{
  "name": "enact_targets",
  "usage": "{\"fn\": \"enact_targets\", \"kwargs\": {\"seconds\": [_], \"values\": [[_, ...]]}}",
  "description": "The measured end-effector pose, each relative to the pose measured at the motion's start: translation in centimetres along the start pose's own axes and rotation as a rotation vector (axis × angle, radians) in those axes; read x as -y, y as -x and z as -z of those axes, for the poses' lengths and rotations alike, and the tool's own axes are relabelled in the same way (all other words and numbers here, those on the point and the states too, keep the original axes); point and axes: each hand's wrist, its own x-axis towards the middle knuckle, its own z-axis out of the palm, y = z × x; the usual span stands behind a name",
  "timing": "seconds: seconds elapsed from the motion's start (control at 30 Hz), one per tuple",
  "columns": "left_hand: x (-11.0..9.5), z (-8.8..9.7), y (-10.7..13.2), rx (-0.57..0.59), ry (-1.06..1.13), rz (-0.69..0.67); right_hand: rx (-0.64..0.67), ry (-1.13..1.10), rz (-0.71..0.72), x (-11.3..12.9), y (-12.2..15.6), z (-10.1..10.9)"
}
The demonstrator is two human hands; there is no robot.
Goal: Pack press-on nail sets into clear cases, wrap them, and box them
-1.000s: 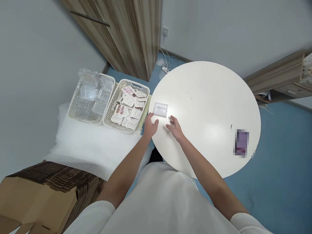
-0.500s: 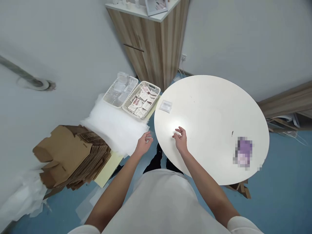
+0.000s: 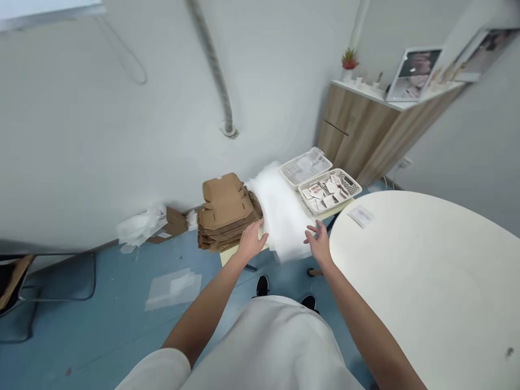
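My left hand (image 3: 251, 242) reaches out with fingers stretched, its tips at the near edge of a stack of flat brown cardboard boxes (image 3: 227, 212). My right hand (image 3: 319, 242) is open with fingers spread, touching the near end of a pile of white foam sheets (image 3: 280, 214). Both hands hold nothing. Boxes and foam lie side by side on a low yellowish surface (image 3: 227, 253). A small clear packet (image 3: 361, 216) lies on the round white table (image 3: 422, 281) to my right.
Beyond the foam stand two white baskets, one with clear plastic trays (image 3: 305, 166), one with printed cards (image 3: 329, 192). A wooden cabinet (image 3: 365, 130) stands at the back right. Loose plastic sheets (image 3: 174, 284) lie on the blue floor. A dark chair frame (image 3: 49, 287) is at left.
My view has swung left, away from the round table. Both hands left the table edge and moved to the cardboard stack and foam pile.
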Motion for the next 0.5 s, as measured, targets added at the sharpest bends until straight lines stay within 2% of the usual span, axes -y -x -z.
{"fn": "enact_targets", "kwargs": {"seconds": [0.13,0.23,0.37,0.5], "values": [[6.3,4.5,0.0,-0.063,-0.179,0.085,0.141,0.257,0.146,2.0,-2.5,-6.8],[10.6,6.8,-0.3,-0.063,-0.267,0.137,0.184,0.460,0.281,3.6,-4.5,-11.9],[14.8,8.2,-0.7,-0.050,-0.300,0.122,0.217,0.682,0.334,5.8,-6.8,-17.1],[17.3,8.5,-0.1,-0.031,-0.278,0.143,0.236,0.925,0.310,7.2,-8.3,-20.1]]}}
